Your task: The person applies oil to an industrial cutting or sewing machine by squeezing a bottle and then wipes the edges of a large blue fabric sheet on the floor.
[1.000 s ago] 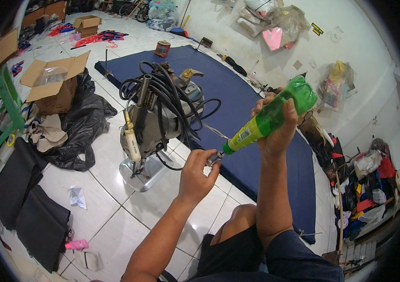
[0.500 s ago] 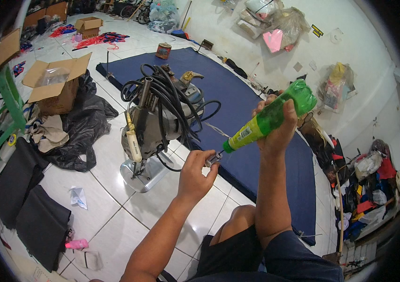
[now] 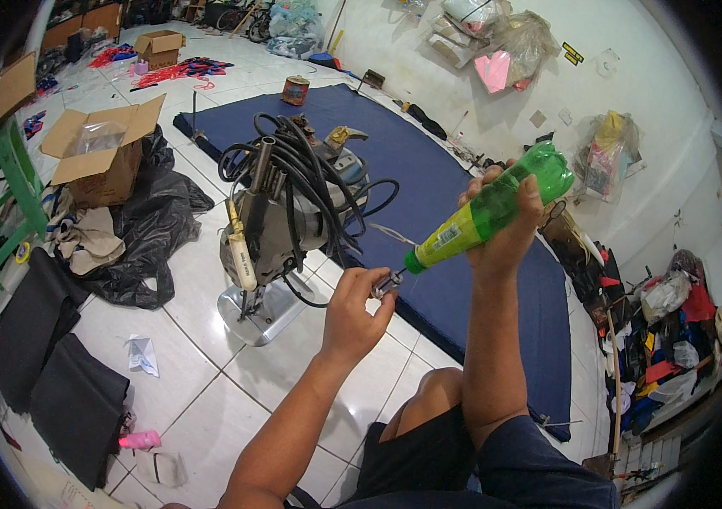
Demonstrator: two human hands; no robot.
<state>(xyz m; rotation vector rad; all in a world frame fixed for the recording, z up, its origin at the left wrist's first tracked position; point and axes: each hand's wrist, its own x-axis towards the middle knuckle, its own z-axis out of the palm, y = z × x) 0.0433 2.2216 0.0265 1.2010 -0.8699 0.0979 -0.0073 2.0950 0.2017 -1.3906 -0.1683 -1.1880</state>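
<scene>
My right hand (image 3: 505,220) is wrapped round a green plastic bottle (image 3: 492,199) with a yellow label. The bottle tilts neck-down to the left. From its green cap (image 3: 414,260) a thin dark tip reaches the small metal cylinder (image 3: 388,284) that my left hand (image 3: 359,310) pinches between thumb and fingers. Whether anything flows out is too small to tell. Left of my hands, a metal upright fabric cutting machine (image 3: 289,225) stands on its flat base plate (image 3: 259,318). Coiled black cable (image 3: 318,182) hangs over it, and a cream-coloured handle (image 3: 242,254) is on its near side.
A dark blue mat (image 3: 505,314) lies beyond my hands, with a rusty can (image 3: 295,91) at its far edge. On the left are an open cardboard box (image 3: 106,161), a black plastic bag (image 3: 149,246), black fabric (image 3: 77,407) and a green stool (image 3: 5,195). Scraps (image 3: 666,339) pile up on the right.
The bottle has shifted very slightly to the right in my right hand's grip. My left hand keeps the metal cylinder in nearly the same place.
</scene>
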